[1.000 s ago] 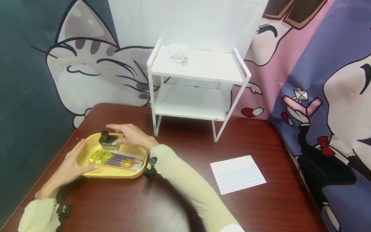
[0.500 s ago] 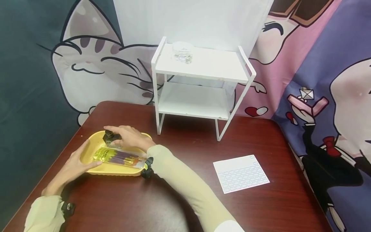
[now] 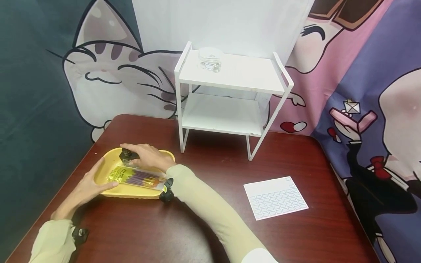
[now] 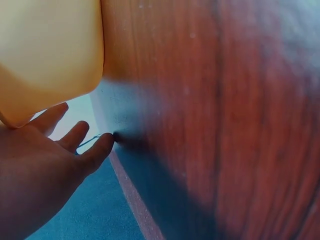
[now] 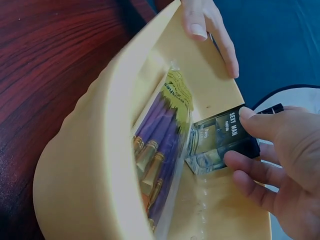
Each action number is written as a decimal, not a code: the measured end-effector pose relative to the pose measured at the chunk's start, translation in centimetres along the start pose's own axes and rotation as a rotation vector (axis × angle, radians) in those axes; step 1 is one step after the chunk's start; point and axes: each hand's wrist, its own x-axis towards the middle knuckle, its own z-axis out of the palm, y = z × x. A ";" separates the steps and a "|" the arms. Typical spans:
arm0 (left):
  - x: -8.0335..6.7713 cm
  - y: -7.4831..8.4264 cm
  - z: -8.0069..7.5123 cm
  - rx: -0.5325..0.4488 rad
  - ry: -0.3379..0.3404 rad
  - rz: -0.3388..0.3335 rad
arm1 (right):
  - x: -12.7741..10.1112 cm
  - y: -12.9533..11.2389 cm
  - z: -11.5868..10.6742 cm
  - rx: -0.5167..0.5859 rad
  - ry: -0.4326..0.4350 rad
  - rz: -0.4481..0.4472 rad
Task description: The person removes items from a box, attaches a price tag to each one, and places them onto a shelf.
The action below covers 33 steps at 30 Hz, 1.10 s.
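A white rack (image 3: 220, 113) and a sheet (image 3: 276, 198) stood apart from the yellow tray (image 3: 138, 194). Inside, beside packaged brushes (image 3: 141, 178), the right hand (image 3: 149, 156) pinched a bottle (image 5: 212, 142); the left hand (image 3: 87, 187), fingers extended, flanked the rim.

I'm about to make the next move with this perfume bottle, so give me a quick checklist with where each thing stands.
1. Right hand gripping bottle: ok, thumb and fingers pinch it.
2. Bottle upright: ok, cap upward in the head view.
3. Bottle free of brushes: cannot tell; they look very close.
4. Left hand steadying tray: cannot tell; thumb reaches over the rim, but pressure doesn't show.
5. Tray down on table: ok.
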 end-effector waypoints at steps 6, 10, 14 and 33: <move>0.0 0.1 0.1 -0.004 0.000 0.002 | -0.4 0.2 0.4 -0.014 0.018 0.023; 0.0 0.2 0.0 -0.009 -0.019 -0.011 | -0.5 0.5 0.8 -0.066 0.047 0.011; 0.0 0.3 -0.1 -0.012 -0.036 -0.030 | -0.4 0.7 1.1 -0.105 0.070 -0.022; -0.1 0.1 -0.1 0.010 -0.016 -0.021 | -0.1 0.8 1.2 -0.070 0.109 -0.001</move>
